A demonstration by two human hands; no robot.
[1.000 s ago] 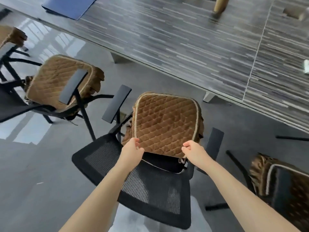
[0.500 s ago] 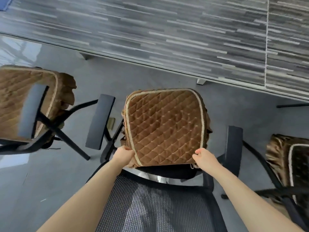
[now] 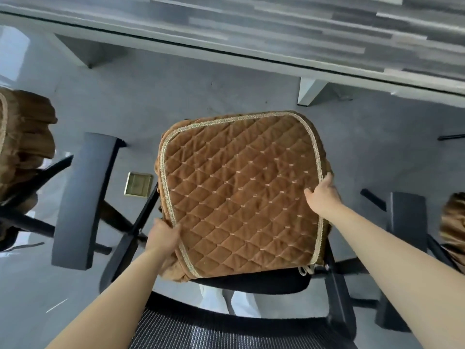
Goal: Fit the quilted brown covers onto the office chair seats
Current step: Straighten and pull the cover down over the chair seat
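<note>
A quilted brown cover with gold piping lies over the seat of a black office chair below me. The seat's black rear edge shows uncovered behind the cover. My left hand grips the cover's near left corner, fingers curled into the fabric skirt. My right hand rests on the cover's right edge, fingers wrapped over the piping. The mesh backrest sits at the bottom of the view.
Black armrests stand on the left and right of the seat. A covered chair is at far left, another brown cover at far right. A long striped table runs across the top. A brass floor box lies left of the seat.
My head has moved forward and down, so the seat looks larger. My right hand slid from the near right corner forward along the right edge. My left hand stayed at the near left corner.
</note>
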